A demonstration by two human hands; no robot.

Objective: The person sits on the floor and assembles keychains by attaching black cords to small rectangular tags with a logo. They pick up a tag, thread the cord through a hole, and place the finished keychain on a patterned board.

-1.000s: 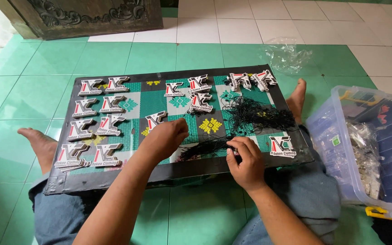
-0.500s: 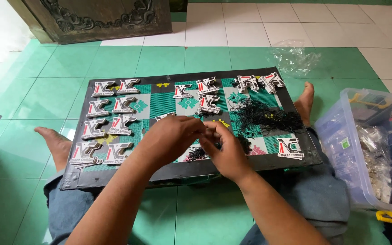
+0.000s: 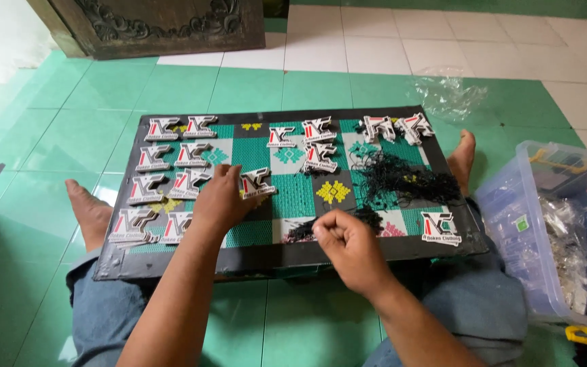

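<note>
A black-edged board (image 3: 287,248) with a green patterned mat lies across my lap. Several small stacks of red, white and black die-cut tags (image 3: 161,129) sit on it in rows. My left hand (image 3: 220,200) rests on the mat and holds one tag (image 3: 258,183) by its edge, next to the left rows. My right hand (image 3: 348,241) is closed in a fist at the board's near edge, pinching black string from a small bundle (image 3: 304,231). A bigger tangle of black strings (image 3: 402,178) lies on the board's right part.
A clear plastic bin (image 3: 511,224) with packets stands at my right. A crumpled clear bag (image 3: 446,95) lies on the green tiles beyond the board. A dark carved panel (image 3: 157,24) leans at the back. My bare feet (image 3: 90,214) flank the board.
My hands were together at the board's middle; they have since parted. The left hand moved left carrying a tag, and the right drew back toward the near edge with string.
</note>
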